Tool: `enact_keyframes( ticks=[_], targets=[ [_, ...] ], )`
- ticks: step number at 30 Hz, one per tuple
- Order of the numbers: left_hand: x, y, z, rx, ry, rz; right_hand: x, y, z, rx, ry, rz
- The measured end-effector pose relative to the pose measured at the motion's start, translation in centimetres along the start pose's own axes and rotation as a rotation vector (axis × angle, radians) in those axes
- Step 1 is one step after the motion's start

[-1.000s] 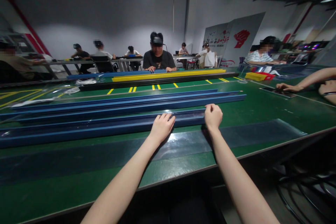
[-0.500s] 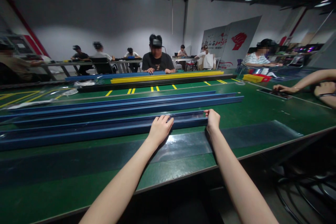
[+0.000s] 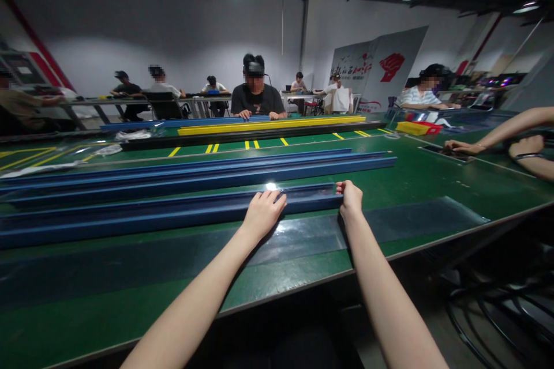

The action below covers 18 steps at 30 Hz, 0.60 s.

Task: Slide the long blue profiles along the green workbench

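A long blue channel point(image 3: 151, 214) lies across the green table in front of me, running out of view at the left. My left hand point(image 3: 265, 210) is over its near wall, fingers curled down into the trough and thumb hidden. At the channel's right end, my right hand point(image 3: 351, 196) has its fingers bent round the tip. A bright glint shows in the trough by my left fingers; whether a clear film lies inside, I cannot tell. Nearer to me, a clear plastic strip point(image 3: 389, 222) lies flat beneath my forearms.
Further blue channels point(image 3: 216, 176) lie parallel beyond mine. Behind them are a yellow channel point(image 3: 277, 125) and a black one point(image 3: 242, 138). A co-worker point(image 3: 257, 95) sits opposite. At the right, another person's hand point(image 3: 463, 147) touches a dark flat device. A yellow tray point(image 3: 411, 128) stands at the back right.
Both hands keep nearly the same place on the channel. The whole view has shifted slightly, and the glint in the trough by my left fingers has appeared.
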<state>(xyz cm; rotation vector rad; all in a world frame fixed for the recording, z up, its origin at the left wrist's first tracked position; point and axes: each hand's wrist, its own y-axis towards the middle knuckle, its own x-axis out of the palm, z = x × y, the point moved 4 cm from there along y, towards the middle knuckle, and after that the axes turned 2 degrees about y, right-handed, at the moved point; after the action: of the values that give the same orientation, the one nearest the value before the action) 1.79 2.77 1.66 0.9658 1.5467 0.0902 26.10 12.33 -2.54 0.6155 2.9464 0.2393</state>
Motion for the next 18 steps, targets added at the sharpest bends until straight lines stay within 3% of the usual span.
enact_keyframes(
  ticks=[4,9,18],
  targets=[
    [0.0,-0.1,0.1,0.015,0.006,0.002,-0.7,0.0,-0.2,0.15,0.061,0.018],
    [-0.1,0.0,0.2,0.019,0.016,-0.004,-1.5,0.0,-0.8,0.26,0.06,-0.077],
    [0.0,0.4,0.7,0.006,0.009,-0.034,-1.6,-0.2,-0.8,0.178,-0.043,-0.257]
  ],
)
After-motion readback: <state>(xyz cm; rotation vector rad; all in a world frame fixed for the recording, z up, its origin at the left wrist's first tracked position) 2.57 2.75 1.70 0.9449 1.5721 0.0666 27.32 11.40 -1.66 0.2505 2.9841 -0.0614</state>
